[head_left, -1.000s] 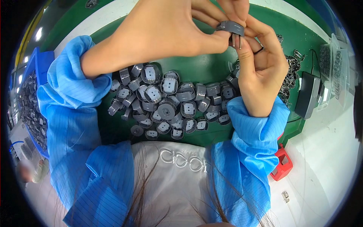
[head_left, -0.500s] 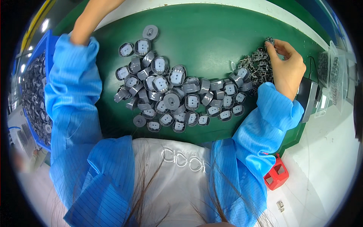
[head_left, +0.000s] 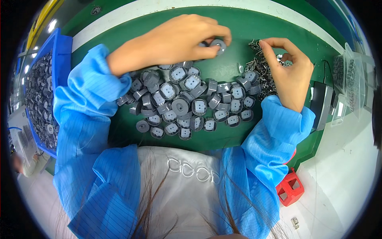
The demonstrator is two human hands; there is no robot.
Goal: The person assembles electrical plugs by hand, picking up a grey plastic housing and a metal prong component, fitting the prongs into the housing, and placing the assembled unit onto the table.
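My left hand (head_left: 175,40) reaches across above the heap, its fingers closed around a round grey plastic cap (head_left: 218,46) with a hub at its centre. Below it spreads a heap of grey plastic housings (head_left: 168,91), many showing pale inner faces with small holes. On the right, my right hand (head_left: 293,69) pinches thumb and forefinger together at the edge of a tangled pile of small metal pieces (head_left: 262,75). What sits between those fingertips is too small to make out.
At the left stands a blue bin (head_left: 61,59) full of grey parts. A dark grey device (head_left: 321,105) and clear plastic trays (head_left: 350,79) are at the right edge of the green table (head_left: 234,24). Lower right, a red plastic holder (head_left: 290,187) stands below the table edge.
My left hand has come from the far left to above the heap, now with a grey cap in its fingers. My right hand has shifted slightly left along the metal pile.
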